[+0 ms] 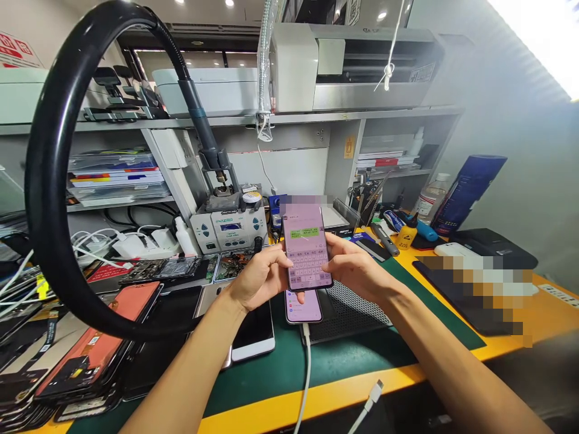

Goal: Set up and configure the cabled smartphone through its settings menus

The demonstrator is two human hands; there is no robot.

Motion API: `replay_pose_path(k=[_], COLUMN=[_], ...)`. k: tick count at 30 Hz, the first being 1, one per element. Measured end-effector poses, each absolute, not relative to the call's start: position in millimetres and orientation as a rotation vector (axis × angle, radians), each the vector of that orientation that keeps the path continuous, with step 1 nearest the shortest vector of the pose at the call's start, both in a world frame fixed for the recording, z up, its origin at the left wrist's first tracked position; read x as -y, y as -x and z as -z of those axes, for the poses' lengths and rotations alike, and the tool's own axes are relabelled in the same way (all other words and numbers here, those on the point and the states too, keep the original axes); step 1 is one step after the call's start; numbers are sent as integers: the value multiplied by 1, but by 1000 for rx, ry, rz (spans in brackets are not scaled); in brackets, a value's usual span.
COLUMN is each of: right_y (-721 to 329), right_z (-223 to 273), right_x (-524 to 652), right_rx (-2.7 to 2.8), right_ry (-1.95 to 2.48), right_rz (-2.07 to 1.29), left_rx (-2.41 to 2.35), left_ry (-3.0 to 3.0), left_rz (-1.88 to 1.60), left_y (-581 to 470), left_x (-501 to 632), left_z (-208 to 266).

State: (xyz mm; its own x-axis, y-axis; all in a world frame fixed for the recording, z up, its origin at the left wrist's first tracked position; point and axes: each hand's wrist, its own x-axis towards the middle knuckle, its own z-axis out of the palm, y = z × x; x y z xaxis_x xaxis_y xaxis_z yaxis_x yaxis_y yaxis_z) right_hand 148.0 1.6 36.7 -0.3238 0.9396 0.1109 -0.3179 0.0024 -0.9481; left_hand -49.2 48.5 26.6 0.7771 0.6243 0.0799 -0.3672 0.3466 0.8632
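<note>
Between my two hands a smartphone (306, 241) is held upright, its screen showing a chat with a green message and an on-screen keyboard. My left hand (262, 274) grips its left side, the thumb over the keys. On the right edge my right hand (355, 268) is closed round it, with that thumb also at the keyboard. Most of the fingers are hidden behind the phone. Just below lies a second phone (304, 308), lit up with a list on its screen and a white cable (307, 355) plugged into its lower end.
A green mat (362, 355) covers part of the yellow bench (335, 395). Phone parts (94, 343) are piled at left under a thick black hose (36, 169). Behind stands a soldering station (230, 229). A yellow bottle (407, 234) and a dark flat panel (456, 295) lie right.
</note>
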Motion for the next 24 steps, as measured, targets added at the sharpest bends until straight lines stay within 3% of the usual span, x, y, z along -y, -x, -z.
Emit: replay_pose_path(k=[24], right_y=[-153], right_z=[-30], right_x=[-5], right_rx=[1388], right_ry=[669], right_rz=[-1526], left_rx=[-304], left_ry=[-1034], left_rz=[-655], left_y=[50], left_x=[-49], left_z=[-26])
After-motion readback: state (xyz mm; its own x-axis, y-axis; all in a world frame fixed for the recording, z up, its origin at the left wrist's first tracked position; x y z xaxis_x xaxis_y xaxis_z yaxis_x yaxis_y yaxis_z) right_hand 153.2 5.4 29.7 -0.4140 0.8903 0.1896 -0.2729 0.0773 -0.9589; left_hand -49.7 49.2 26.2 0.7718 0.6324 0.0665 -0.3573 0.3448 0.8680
